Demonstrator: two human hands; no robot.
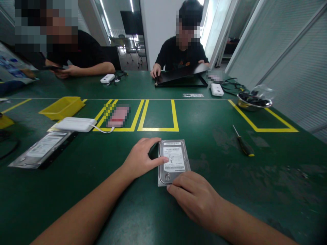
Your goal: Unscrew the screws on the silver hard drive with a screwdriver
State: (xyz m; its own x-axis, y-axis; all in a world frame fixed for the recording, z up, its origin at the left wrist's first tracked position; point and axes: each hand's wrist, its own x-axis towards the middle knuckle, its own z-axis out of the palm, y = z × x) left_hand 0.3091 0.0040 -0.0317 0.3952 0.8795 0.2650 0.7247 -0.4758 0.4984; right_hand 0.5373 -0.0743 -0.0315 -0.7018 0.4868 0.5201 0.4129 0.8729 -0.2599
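Head view, frame centre: left hand point(141, 158) & right hand point(195, 197) pin drive point(173, 161) flat on table point(76, 177), fingers spread; screwdriver point(243, 143) lies right, w/in reach.

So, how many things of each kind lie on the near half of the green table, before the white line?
Hard drives: 2
Screwdriver: 1
Yellow tray: 1
White box with cable: 1
Metal bowl: 1
Total: 6
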